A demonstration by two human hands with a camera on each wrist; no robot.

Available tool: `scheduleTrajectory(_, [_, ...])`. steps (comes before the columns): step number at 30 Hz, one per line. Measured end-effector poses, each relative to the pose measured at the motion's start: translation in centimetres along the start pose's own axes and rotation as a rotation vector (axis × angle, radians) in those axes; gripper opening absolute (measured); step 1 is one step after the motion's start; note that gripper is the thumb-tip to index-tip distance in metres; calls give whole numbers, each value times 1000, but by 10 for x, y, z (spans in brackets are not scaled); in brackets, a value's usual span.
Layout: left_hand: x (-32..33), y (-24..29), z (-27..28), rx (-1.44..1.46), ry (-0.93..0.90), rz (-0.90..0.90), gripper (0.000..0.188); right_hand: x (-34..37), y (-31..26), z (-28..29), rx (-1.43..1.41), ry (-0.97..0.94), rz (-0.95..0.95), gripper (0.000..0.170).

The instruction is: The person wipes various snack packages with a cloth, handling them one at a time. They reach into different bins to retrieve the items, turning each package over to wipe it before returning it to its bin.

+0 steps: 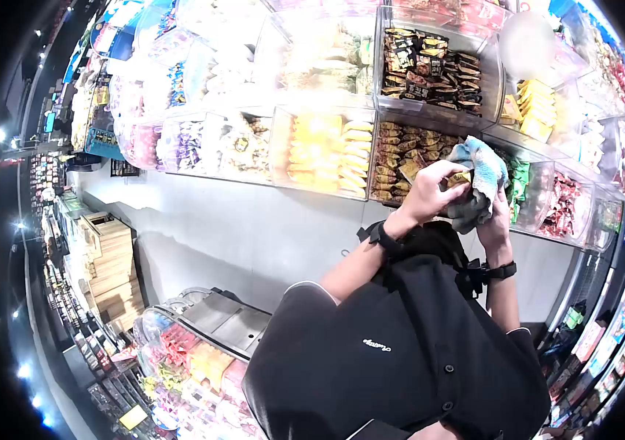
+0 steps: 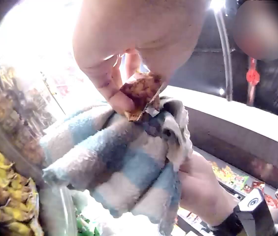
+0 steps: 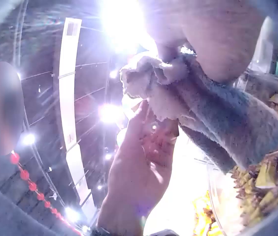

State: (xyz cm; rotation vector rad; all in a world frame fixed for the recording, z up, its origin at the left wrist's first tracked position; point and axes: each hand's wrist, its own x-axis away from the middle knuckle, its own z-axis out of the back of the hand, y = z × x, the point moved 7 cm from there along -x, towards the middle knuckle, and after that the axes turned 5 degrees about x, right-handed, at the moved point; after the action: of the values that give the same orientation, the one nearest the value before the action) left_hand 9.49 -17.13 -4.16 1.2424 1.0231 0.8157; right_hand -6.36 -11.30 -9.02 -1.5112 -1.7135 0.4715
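In the head view the left hand [image 1: 428, 194] pinches a small brown-and-yellow packet [image 1: 460, 178] between thumb and fingers. The same packet [image 2: 141, 93] shows in the left wrist view, pinched by the left hand [image 2: 139, 34], its lower edge against a blue-and-white striped cloth [image 2: 124, 157]. Fingers of the right hand [image 1: 497, 216] curl round the cloth [image 1: 482, 172], which drapes over that hand. In the right wrist view the cloth [image 3: 217, 113] hides part of the packet's area. Both hands are close together over a bin of brown packets [image 1: 400, 143].
Clear bins of yellow packets [image 1: 320, 154], black packets [image 1: 429, 66] and red packets [image 1: 567, 202] surround the hands. A wooden crate stack [image 1: 114, 264] stands at the left. Another candy display [image 1: 195, 359] is at the lower left.
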Motion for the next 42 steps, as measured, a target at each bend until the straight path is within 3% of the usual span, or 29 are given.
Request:
scheduleTrajectory(3, [-1,-21,2,59,10,47,30,4,-6,16,-22,13,13,37])
scheduleTrajectory(5, [0,-26,8,-94,40,-13,30,7,-9,33,-37,-6,32,39])
scheduleTrajectory(7, [3,-41,10,-153,62,-5,29,15,-15,46,-63,107,28,38])
scheduleTrajectory(9, [9,-76,6,-346,66,84,29,19,-13,70,-73,36,47,40])
scheduleTrajectory(14, [25,-150,-14,-481,70,242,36,34,-17,87,-55,29,37,41])
scheduleTrajectory(17, [35,-166,-28,-537,43,289,33,44,-13,92,-46,52,6,41])
scheduleTrajectory(19, [54,-185,-51,-818,-233,242,47,46,-5,100,-81,23,-39,41])
scheduleTrajectory(21, [67,-162,-58,-842,-370,363,50,48,-4,96,-94,1,-59,41])
scheduleTrajectory(25, [97,-161,-46,-835,-348,281,64,51,-1,85,-105,24,-110,41])
scheduleTrajectory(27, [115,-139,-29,-736,-252,182,64,47,5,85,-104,-51,-113,41])
scheduleTrajectory(29, [127,-127,-12,-687,-179,241,58,44,10,86,-120,-83,-100,43])
scheduleTrajectory(30, [128,-114,-2,-774,-135,176,48,43,11,83,-128,-98,-93,45])
scheduleTrajectory(33, [135,-96,49,-569,65,135,31,43,15,77,-108,-31,-143,42])
scheduleTrajectory(34, [140,-104,71,-423,158,358,25,45,14,69,-60,-61,-122,42])
scheduleTrajectory(35, [141,-94,94,-439,289,208,22,44,19,72,-80,-21,-139,40])
scheduleTrajectory(36, [144,-86,120,-340,361,397,21,44,23,72,-137,-90,-132,39])
scheduleTrajectory(38, [150,-81,172,-453,504,242,22,38,36,79,-214,-134,-110,39])
scheduleTrajectory(39, [155,-96,197,-569,489,278,24,35,44,86,-232,-108,-97,39])
scheduleTrajectory(41, [155,-124,242,-802,447,335,30,43,35,11,-250,-150,-76,45])
scheduleTrajectory(42, [148,-129,256,-851,452,309,33,39,46,0,-336,-392,-120,51])
